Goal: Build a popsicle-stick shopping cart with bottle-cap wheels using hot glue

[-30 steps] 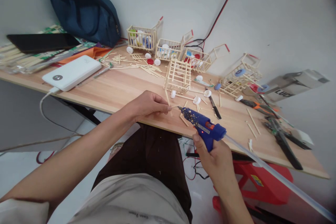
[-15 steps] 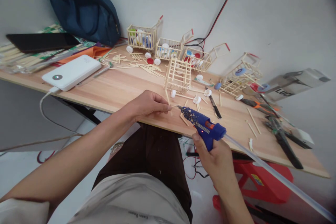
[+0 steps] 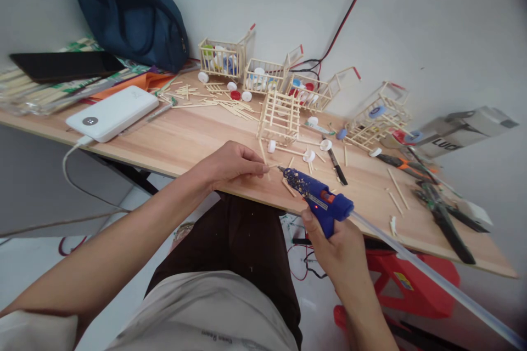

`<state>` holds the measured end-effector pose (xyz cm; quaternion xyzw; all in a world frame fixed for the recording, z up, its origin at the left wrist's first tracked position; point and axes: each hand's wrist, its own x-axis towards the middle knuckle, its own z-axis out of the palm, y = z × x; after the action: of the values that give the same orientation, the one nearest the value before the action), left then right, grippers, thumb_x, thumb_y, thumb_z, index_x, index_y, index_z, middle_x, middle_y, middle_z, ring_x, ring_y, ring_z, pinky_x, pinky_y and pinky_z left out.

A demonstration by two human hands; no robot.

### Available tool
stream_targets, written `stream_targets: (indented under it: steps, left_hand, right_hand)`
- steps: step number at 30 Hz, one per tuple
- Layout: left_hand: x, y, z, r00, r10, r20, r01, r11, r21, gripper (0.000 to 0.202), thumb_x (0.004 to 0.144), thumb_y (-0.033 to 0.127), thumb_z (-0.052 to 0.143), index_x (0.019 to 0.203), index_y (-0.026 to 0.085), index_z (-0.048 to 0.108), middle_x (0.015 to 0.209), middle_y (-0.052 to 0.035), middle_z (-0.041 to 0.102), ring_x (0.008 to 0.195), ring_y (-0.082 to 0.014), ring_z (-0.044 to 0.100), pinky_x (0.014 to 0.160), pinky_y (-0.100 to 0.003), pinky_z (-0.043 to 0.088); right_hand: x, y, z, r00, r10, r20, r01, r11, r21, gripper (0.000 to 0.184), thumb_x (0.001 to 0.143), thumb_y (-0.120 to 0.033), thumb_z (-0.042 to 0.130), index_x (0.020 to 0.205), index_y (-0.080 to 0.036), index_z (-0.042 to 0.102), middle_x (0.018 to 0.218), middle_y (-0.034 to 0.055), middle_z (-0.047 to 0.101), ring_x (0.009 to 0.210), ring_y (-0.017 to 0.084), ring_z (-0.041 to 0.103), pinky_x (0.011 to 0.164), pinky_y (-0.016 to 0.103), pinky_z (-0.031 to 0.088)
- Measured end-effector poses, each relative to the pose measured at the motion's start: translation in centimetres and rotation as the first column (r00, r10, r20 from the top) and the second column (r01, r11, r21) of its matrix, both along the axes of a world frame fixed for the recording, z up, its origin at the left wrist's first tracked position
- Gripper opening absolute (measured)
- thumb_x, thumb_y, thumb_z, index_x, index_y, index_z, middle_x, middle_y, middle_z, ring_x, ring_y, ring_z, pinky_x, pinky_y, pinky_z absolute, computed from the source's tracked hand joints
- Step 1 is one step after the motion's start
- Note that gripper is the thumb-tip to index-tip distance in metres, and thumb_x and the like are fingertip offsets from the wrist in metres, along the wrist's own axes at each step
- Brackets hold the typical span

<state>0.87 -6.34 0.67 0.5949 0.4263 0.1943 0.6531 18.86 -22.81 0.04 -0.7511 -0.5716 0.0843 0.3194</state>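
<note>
Over the front edge of the table, my left hand (image 3: 239, 164) pinches a short thin wooden stick (image 3: 273, 165) between thumb and fingertips. My right hand (image 3: 340, 247) is wrapped round the grip of a blue hot glue gun (image 3: 317, 192), whose red light glows. A long clear glue stick (image 3: 428, 269) trails from its back. The metal nozzle points left, close to the pinched stick; whether they touch I cannot tell. Just beyond stands a small cart frame of sticks (image 3: 280, 118), with white bottle-cap wheels (image 3: 308, 156) in front of it.
Several stick-built carts (image 3: 222, 57) holding bottle caps line the wall. Cut sticks (image 3: 236, 109) lie scattered on the table (image 3: 185, 137). A white power bank (image 3: 113, 113) and a blue bag (image 3: 132, 16) are at left; a black marker (image 3: 335, 162) and pliers (image 3: 444, 225) at right.
The glue gun has shifted very slightly, its nozzle a touch left and lower. My left hand stays in place with the stick.
</note>
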Motion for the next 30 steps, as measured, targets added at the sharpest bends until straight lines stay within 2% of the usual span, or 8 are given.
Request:
stream_targets:
  steps: [4,12,16,21,30]
  left_hand:
    - [0.03,-0.01,0.02,1.000,-0.002,0.002,0.002,1.000,0.007,0.022,0.065,0.034,0.076,0.065,0.013,0.070,0.052,0.0015,0.056,0.045,-0.0056,0.043,0.044,-0.019,0.028]
    - [0.02,-0.18,0.34,1.000,0.007,-0.005,-0.007,1.000,0.000,0.020,0.065,0.032,0.076,0.065,0.012,0.071,0.052,0.0015,0.056,0.046,-0.0051,0.043,0.044,-0.018,0.028]
    - [0.04,-0.25,0.37,1.000,0.019,0.011,-0.019,1.000,-0.008,0.018,0.065,0.030,0.076,0.063,0.013,0.070,0.052,0.0017,0.056,0.047,-0.0054,0.044,0.044,-0.018,0.028]
    - [0.06,-0.10,0.09,1.000,0.012,0.017,-0.011,1.000,-0.018,0.019,0.065,0.030,0.076,0.064,0.013,0.070,0.052,0.0012,0.057,0.047,-0.0062,0.045,0.045,-0.018,0.030]
    - [0.08,-0.15,0.25,1.000,0.017,0.018,-0.016,1.000,-0.025,0.018,0.066,0.029,0.076,0.063,0.013,0.070,0.052,0.0015,0.057,0.047,-0.0053,0.044,0.044,-0.018,0.029]
  right_hand:
    - [-0.02,0.06,-0.07,0.999,0.012,0.045,-0.011,1.000,-0.023,0.047,0.088,-0.054,0.048,0.093,-0.013,0.071,0.062,0.0055,0.063,0.061,0.022,0.060,0.060,0.030,0.048]
    - [-0.06,0.21,-0.09,0.997,0.004,0.072,-0.001,0.999,-0.037,0.050,0.089,-0.054,0.047,0.098,-0.011,0.071,0.064,0.0061,0.064,0.060,0.021,0.060,0.060,0.030,0.048]
    - [-0.15,0.18,0.01,0.998,0.001,0.068,0.002,1.000,-0.030,0.049,0.088,-0.054,0.047,0.096,-0.012,0.072,0.066,0.0070,0.066,0.063,0.022,0.061,0.061,0.030,0.048]
    - [-0.31,0.11,0.20,0.999,-0.007,0.033,0.008,1.000,-0.027,0.048,0.087,-0.056,0.048,0.086,-0.014,0.072,0.063,0.0058,0.066,0.060,0.021,0.061,0.058,0.028,0.048]
    - [-0.28,0.02,0.08,0.999,-0.007,0.036,0.008,0.999,-0.038,0.048,0.087,-0.055,0.048,0.089,-0.014,0.072,0.065,0.0058,0.066,0.060,0.020,0.060,0.059,0.028,0.047]
